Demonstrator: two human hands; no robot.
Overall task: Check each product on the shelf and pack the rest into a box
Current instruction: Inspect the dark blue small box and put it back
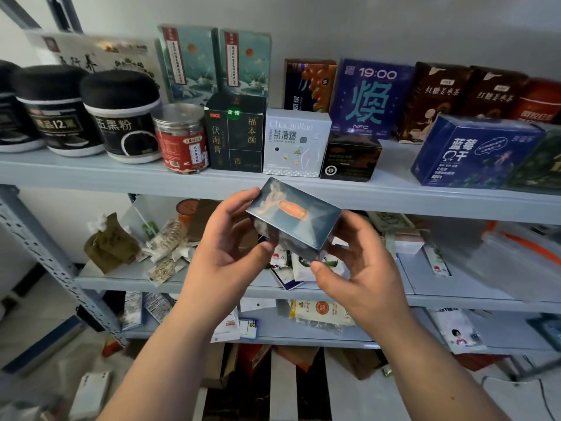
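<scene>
I hold a small blue-grey box with an orange label (293, 212) in front of the shelf, tilted, in both hands. My left hand (226, 241) grips its left end with fingers on top and thumb underneath. My right hand (358, 265) holds the right end, thumb at the lower front corner. Behind it the top shelf (91, 174) carries black-lidded jars (121, 117), a red-labelled clear jar (182, 138), a dark green box (235, 135), a pale box (296, 144), a small black box (350, 156) and a blue box (473, 150).
Taller boxes stand at the back of the top shelf, among them a dark blue "19:00" box (370, 98) and brown boxes (434, 98). The middle shelf (127, 281) holds loose sachets and a brown bag (109, 244). Lower shelves and the floor hold packets and cardboard.
</scene>
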